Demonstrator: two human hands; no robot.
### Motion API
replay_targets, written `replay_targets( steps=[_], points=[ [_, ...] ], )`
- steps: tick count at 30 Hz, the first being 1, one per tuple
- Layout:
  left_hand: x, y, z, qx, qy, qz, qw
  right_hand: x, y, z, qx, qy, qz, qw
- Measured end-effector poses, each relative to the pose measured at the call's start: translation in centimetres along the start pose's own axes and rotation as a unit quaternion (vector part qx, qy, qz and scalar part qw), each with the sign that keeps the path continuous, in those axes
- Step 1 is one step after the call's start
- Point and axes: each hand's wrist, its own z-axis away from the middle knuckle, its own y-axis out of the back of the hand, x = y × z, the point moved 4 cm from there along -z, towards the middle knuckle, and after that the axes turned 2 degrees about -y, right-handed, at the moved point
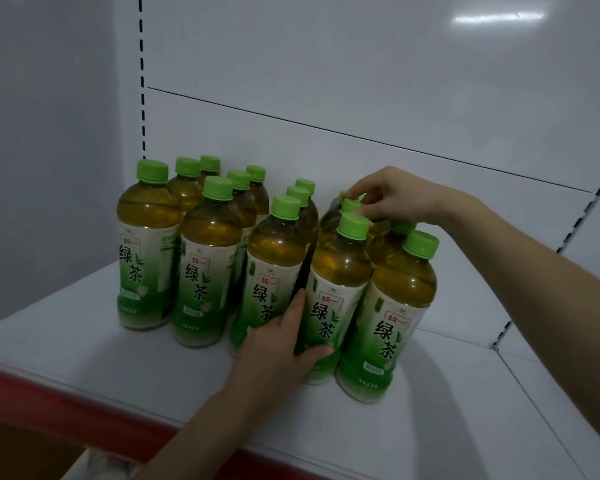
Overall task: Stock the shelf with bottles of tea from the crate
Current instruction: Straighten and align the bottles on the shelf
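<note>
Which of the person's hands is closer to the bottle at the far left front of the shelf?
Left. The left hand is between the third and fourth front bottles; the right hand reaches farther right, away from the far-left bottle.

Green-capped plastic bottles of tea point(210, 268) stand upright on the white metal shelf point(84, 341), in rows running from the front edge toward the back panel point(361, 81). The left hand point(284, 344) lies between two front bottles; the right hand point(392, 195) sits atop a cap further back
</note>
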Motion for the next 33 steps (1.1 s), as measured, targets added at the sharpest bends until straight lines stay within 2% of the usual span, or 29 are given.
replay_targets(
  steps=[4, 9, 12, 14, 21, 27, 33],
  points=[
    [-0.6, -0.3, -0.1, 0.016, -0.056, -0.061, 0.996, -0.3, -0.2, -0.1, -0.005, -0.009, 0.01, 1.0],
    [-0.3, -0.2, 0.1, 0.032, -0.065, -0.068, 0.995, -0.5, 0.0, -0.5, -0.035, -0.035, 0.008, 0.999],
    [-0.3, -0.2, 0.2, 0.037, -0.071, -0.057, 0.995, -0.1, 1.0, -0.9, 0.023, -0.039, -0.074, 0.996],
    [-0.2, -0.1, 0.3, 0.036, -0.073, -0.05, 0.995, 0.5, 1.5, -1.4, 0.068, -0.04, -0.091, 0.993],
    [-0.4, -0.3, 0.2, 0.041, -0.085, -0.066, 0.993, 2.0, -0.3, -4.4, -0.002, -0.084, 0.029, 0.996],
    [-0.4, -0.3, 0.2, 0.055, -0.096, -0.071, 0.991, 2.2, -0.5, -5.2, 0.021, -0.075, 0.088, 0.993],
    [-0.3, -0.3, 0.2, 0.059, -0.106, -0.066, 0.99, 2.1, -0.7, -5.3, 0.017, -0.068, 0.08, 0.994]
  ],
)
